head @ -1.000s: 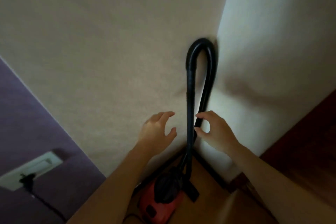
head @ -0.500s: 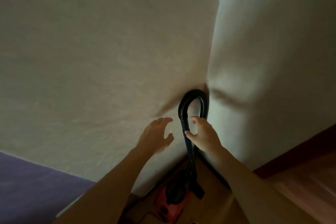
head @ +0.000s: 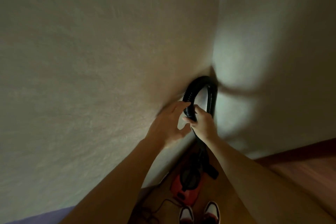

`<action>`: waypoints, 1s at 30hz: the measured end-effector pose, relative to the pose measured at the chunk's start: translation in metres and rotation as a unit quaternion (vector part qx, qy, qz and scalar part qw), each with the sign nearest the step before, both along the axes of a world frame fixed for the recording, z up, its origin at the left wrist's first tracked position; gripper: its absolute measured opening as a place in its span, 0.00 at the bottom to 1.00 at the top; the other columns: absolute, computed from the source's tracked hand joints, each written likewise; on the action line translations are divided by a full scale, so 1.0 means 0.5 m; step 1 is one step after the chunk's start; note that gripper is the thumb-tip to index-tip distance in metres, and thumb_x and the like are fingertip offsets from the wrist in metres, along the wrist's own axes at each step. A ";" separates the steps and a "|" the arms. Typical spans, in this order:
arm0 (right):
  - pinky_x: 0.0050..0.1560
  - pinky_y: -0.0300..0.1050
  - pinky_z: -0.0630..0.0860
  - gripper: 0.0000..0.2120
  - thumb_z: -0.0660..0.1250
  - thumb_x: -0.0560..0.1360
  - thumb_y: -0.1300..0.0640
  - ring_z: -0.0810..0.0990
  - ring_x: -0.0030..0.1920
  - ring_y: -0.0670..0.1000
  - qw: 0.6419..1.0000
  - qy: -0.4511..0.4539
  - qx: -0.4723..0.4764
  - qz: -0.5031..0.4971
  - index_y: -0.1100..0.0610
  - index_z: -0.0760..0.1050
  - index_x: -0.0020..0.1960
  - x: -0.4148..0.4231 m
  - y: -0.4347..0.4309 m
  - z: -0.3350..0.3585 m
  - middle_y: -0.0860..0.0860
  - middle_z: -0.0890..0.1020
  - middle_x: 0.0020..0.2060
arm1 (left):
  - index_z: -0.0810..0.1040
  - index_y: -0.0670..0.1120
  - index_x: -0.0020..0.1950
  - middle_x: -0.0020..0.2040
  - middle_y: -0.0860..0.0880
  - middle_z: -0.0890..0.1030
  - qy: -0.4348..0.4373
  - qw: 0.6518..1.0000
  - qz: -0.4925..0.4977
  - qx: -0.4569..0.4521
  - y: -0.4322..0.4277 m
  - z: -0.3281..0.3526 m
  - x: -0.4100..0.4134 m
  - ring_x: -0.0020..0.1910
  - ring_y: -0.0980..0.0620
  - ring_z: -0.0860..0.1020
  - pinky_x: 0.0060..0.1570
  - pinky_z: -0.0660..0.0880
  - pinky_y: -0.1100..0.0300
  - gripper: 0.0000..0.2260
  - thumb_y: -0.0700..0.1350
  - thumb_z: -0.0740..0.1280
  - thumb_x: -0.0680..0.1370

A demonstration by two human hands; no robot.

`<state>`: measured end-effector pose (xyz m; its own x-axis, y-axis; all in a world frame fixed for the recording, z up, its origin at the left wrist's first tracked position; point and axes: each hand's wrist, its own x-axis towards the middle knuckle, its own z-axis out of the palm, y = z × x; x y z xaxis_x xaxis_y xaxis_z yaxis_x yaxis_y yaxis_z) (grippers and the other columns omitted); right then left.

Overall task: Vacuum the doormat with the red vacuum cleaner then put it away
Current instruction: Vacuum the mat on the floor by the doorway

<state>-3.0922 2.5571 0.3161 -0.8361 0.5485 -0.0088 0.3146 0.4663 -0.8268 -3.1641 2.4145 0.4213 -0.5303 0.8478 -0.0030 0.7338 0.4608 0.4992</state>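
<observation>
Gripping the black hose [head: 191, 89] where two pale walls [head: 91, 60] meet in a corner.
The right hand [head: 203, 125] curls round the hose; the left hand [head: 168, 125] is spread loose, fingertips at it. The red vacuum cleaner [head: 187, 186] sits below on the wooden floor [head: 154, 192].

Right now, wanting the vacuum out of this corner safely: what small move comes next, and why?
Probably close the left hand around the ribbed hose just above the right hand. The right grips it, the left's fingertips only reach it, and its loop leans in the wall corner above the red vacuum cleaner.
</observation>
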 end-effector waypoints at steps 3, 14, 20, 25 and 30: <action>0.51 0.30 0.75 0.18 0.78 0.73 0.55 0.84 0.48 0.48 0.998 0.027 -0.058 -0.005 0.61 0.79 0.59 0.013 -0.006 -0.012 0.51 0.86 0.47 | 0.70 0.51 0.73 0.66 0.51 0.75 0.042 0.997 -0.038 0.043 0.004 0.005 -0.009 0.66 0.50 0.73 0.65 0.73 0.50 0.28 0.58 0.65 0.74; 0.44 0.44 0.76 0.19 0.75 0.72 0.43 0.83 0.42 0.45 0.995 -0.039 -0.086 -0.025 0.53 0.80 0.57 0.214 -0.014 0.021 0.46 0.85 0.43 | 0.77 0.55 0.68 0.76 0.49 0.69 0.203 0.900 -0.385 -0.031 0.090 0.073 0.033 0.78 0.47 0.61 0.77 0.58 0.43 0.25 0.63 0.66 0.73; 0.58 0.33 0.74 0.26 0.77 0.74 0.52 0.81 0.61 0.51 0.991 -0.058 -0.109 -0.052 0.55 0.75 0.69 0.344 -0.003 0.026 0.48 0.82 0.59 | 0.76 0.52 0.68 0.75 0.48 0.69 0.194 0.859 -0.472 -0.042 0.136 0.076 0.099 0.78 0.46 0.61 0.76 0.56 0.45 0.32 0.69 0.61 0.71; 0.52 0.29 0.70 0.20 0.77 0.74 0.56 0.78 0.54 0.42 0.988 -0.067 -0.099 -0.103 0.57 0.77 0.64 0.451 -0.011 0.037 0.49 0.82 0.55 | 0.75 0.53 0.67 0.73 0.47 0.71 0.200 0.839 -0.505 -0.025 0.166 0.066 0.174 0.75 0.44 0.64 0.72 0.63 0.41 0.31 0.67 0.68 0.69; 0.46 0.34 0.71 0.14 0.78 0.73 0.58 0.79 0.45 0.35 0.978 -0.065 -0.118 -0.159 0.47 0.75 0.52 0.557 -0.043 0.034 0.40 0.79 0.44 | 0.73 0.54 0.66 0.67 0.48 0.73 0.261 0.791 -0.553 -0.021 0.184 0.065 0.254 0.70 0.44 0.68 0.73 0.59 0.43 0.33 0.71 0.66 0.68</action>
<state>-2.8136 2.5354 0.3332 -0.6077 0.7501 -0.2609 0.5217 0.1294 -0.8432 -3.0373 2.5066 0.4538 0.5965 0.7996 -0.0696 0.8013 -0.5982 -0.0043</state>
